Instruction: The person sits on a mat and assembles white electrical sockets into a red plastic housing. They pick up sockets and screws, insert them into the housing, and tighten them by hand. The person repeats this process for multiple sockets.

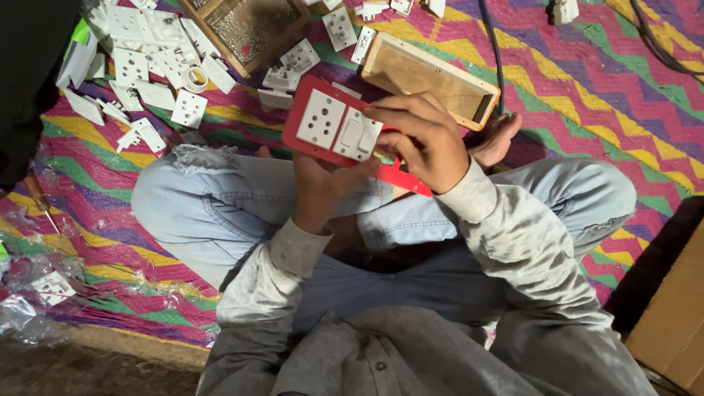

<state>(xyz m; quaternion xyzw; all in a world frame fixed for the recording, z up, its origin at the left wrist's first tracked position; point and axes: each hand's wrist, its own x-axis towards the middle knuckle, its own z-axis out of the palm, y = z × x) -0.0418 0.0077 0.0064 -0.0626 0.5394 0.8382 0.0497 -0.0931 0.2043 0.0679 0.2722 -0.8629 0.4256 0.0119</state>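
While I sit cross-legged on the zigzag-striped woven mat (587, 81), both my hands hold a flat red plastic switch plate (334, 132) above my lap.

My left hand (323, 183) grips the plate from beneath, its fingers wrapped around the lower edge and clamped on it. My right hand (425, 139) comes over the plate's right end, fingers curled and closed on the white rocker switch module (358, 136) set in the plate, just beside a white socket module (320, 117) with round holes. Near the plate, beyond my right hand, a shallow rectangular wooden box (429, 77) lies open on the mat. A loose heap of white plastic socket parts (150, 66) lies well apart, at upper left.
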